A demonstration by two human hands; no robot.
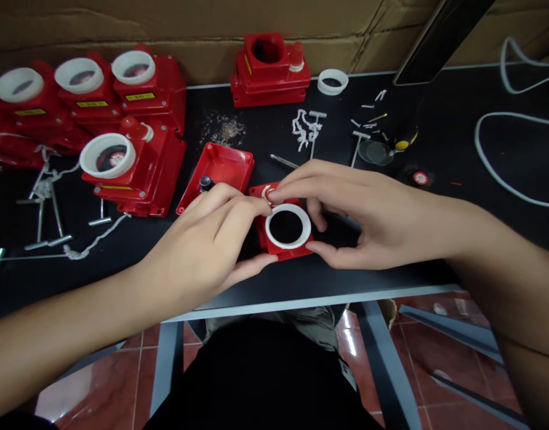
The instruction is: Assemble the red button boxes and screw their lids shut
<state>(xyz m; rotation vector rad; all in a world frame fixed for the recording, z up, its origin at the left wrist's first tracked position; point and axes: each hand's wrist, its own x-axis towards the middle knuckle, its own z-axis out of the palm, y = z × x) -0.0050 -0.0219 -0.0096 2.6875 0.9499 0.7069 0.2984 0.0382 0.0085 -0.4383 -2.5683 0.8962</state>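
Note:
A red housing cover (292, 253) with a white ring (307, 229) round its dark opening lies near the table's front edge. My left hand (206, 239) grips its left side, thumb at the lower edge and fingers by the upper left corner. From the right, my right hand (368, 209) holds the same cover, its thumb at the lower right and its index finger on the small red lamp (269, 192). Just behind my left fingers sits an open red box half (229, 164) with a black knob (205, 183) in it.
Several assembled red boxes (140, 170) crowd the left, with small metal hammers (41, 218) on cords. Farther back stand another red box (269, 77) and a loose white ring (332, 82). Screws (368, 125), glass discs (375, 152) and a yellow-black screwdriver (406, 140) lie to the right.

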